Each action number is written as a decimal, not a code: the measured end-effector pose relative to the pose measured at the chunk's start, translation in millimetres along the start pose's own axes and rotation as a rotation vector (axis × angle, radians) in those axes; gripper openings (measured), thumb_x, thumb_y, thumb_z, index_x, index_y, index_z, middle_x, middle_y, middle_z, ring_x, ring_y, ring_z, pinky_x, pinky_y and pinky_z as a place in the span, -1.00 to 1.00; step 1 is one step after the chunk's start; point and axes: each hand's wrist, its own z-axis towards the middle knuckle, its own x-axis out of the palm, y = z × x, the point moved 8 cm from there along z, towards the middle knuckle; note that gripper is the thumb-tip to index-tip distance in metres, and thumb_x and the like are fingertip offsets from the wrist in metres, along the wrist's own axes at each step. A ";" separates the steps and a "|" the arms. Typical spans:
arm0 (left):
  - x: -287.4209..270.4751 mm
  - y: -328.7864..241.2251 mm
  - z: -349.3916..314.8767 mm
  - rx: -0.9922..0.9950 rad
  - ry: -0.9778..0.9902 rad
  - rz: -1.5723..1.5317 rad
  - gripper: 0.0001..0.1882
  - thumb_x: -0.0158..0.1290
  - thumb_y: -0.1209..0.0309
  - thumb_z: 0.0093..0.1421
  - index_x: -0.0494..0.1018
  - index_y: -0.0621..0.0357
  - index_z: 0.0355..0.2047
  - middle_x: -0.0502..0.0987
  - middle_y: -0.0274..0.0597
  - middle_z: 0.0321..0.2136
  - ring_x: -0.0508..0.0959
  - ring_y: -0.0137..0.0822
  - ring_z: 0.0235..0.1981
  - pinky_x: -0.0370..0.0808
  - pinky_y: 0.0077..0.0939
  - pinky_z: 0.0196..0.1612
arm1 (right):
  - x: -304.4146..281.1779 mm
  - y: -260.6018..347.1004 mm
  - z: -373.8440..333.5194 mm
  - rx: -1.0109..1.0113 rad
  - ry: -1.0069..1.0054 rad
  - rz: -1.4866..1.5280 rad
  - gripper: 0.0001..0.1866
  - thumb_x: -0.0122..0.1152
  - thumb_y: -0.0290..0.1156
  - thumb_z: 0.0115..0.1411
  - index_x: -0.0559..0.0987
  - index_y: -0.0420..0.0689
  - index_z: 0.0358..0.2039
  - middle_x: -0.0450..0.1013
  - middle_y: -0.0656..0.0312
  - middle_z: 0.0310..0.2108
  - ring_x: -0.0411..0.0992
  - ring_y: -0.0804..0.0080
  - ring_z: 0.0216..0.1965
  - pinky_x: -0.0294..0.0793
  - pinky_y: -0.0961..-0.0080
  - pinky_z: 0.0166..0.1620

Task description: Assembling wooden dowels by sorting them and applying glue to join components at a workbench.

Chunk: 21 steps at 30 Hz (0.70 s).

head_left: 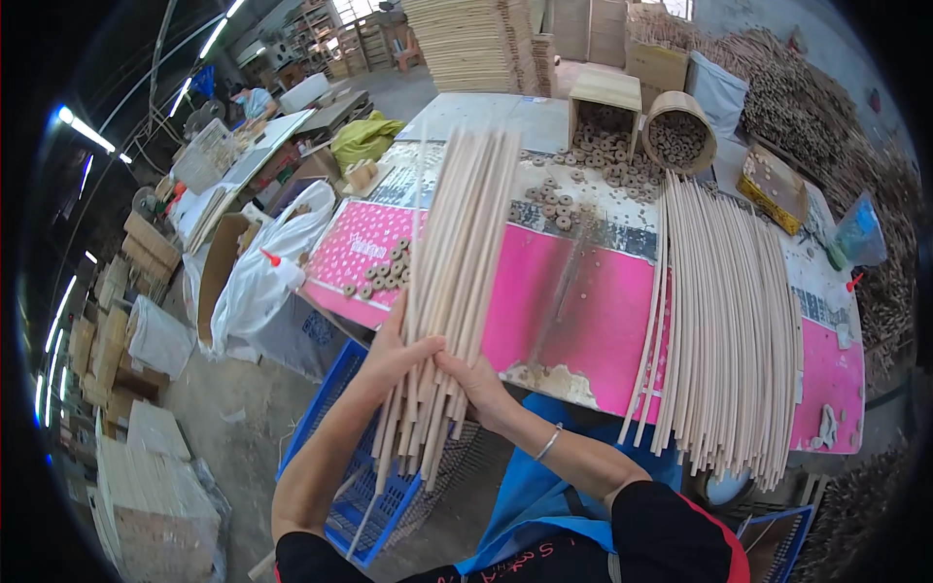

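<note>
Bundle of pale rods [459, 248]: I see it clasped low down between left hand [392, 352] and right hand [476, 386], thumbs meeting in front; fingers appear curled, though partly hidden. It spans the pink-covered table's [593, 316] near edge.

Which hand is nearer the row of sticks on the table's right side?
Right. The right hand holds the bundle from its right side, to the left of the row of sticks; the left hand is on the bundle's left side, farther away.
</note>
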 end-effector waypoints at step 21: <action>-109.9 114.2 145.8 -0.108 0.138 0.216 0.05 0.22 0.40 0.08 -0.10 0.22 0.51 0.20 0.11 0.39 0.21 -0.15 0.41 0.12 -0.34 0.43 | -23.7 -56.0 191.0 0.072 -0.094 0.002 -0.07 0.35 -0.40 0.24 -0.13 -0.10 0.39 0.23 0.03 0.21 0.36 0.25 0.21 0.50 0.29 0.19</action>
